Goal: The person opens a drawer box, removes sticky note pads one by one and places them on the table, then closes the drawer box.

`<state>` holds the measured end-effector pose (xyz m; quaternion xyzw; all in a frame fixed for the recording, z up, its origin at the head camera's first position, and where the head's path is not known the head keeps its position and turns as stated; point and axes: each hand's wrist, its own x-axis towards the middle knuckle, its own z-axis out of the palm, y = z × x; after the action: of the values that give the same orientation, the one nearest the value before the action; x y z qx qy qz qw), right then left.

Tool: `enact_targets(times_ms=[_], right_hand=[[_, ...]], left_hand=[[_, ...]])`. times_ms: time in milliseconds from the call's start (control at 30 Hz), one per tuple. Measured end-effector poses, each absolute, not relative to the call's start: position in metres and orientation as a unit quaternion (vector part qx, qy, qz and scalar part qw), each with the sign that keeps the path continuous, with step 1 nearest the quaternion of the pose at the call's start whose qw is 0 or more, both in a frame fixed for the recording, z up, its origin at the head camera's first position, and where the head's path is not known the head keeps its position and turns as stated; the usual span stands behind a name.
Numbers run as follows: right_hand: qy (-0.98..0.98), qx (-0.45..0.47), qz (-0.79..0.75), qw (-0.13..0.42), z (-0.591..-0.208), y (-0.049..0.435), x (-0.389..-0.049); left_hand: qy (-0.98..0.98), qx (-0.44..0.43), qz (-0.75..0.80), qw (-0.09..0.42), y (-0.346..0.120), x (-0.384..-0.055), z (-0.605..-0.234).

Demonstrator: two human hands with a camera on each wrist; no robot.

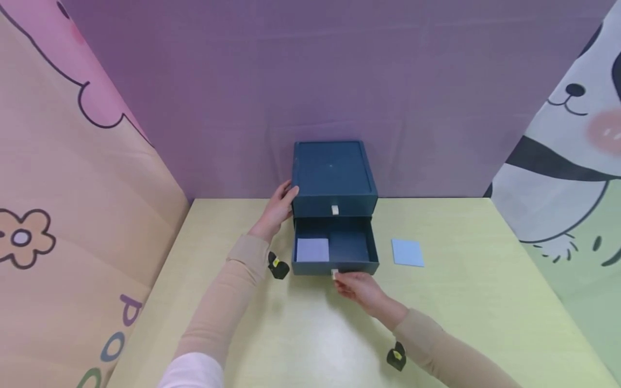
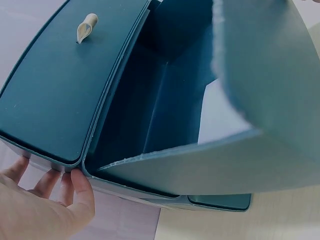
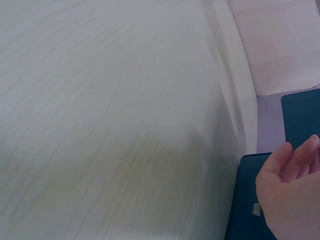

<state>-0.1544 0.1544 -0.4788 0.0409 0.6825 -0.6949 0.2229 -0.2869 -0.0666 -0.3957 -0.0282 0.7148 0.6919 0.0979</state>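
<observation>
A dark blue drawer unit [image 1: 332,170] stands against the back wall, and the drawer [image 1: 351,248] below its top one is pulled out. In that drawer, at the left, lies a lavender square pad [image 1: 312,250]; part of it shows white in the left wrist view. My right hand [image 1: 361,291] pinches the drawer's small white pull tab [image 1: 335,274] at the front. My left hand [image 1: 280,207] rests on the unit's left side; in the left wrist view its fingertips [image 2: 82,187] press along the side near the top drawer.
A light blue square of paper [image 1: 408,253] lies on the pale wooden table [image 1: 485,280], right of the drawer. The top drawer's white tab [image 1: 335,210] sticks out in front. A purple cloth wall [image 1: 218,108] stands behind, with printed cloths at both sides.
</observation>
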Motion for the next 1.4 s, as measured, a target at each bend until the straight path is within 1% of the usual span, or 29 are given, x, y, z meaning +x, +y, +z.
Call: enact_targets(times_ms=[867,1400], right_hand=[[0.693,0.035,-0.682,0.233,-0.473,0.157,-0.137],[0.692,0.02,-0.68,0.24,-0.477,0.162,-0.131]], left_hand=[[0.705,-0.023,0.702,0.099,-0.066,-0.284,-0.394],[0.707,-0.02,0.7,0.092,-0.066,-0.284,-0.396]])
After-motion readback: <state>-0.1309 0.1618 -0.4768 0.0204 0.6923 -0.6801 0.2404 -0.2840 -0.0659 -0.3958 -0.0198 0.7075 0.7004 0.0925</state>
